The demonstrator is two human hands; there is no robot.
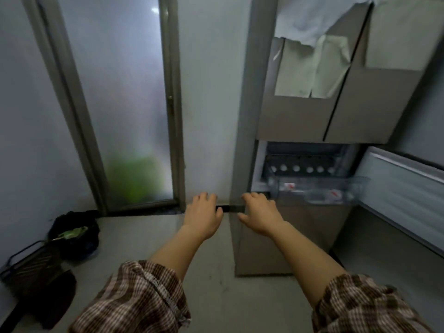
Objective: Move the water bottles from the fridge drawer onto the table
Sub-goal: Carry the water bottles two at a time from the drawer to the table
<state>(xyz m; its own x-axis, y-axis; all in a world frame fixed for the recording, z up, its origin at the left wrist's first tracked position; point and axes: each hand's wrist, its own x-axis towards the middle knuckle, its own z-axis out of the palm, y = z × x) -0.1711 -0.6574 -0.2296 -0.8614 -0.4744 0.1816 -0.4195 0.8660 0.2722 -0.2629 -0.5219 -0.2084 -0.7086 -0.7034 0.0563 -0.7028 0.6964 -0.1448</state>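
Head view, two hands [204,212] [260,212], one drawer [360,183]

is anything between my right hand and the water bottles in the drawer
Nothing loose. The right hand is left of the clear drawer; only its transparent front wall stands before the water bottles lying inside.
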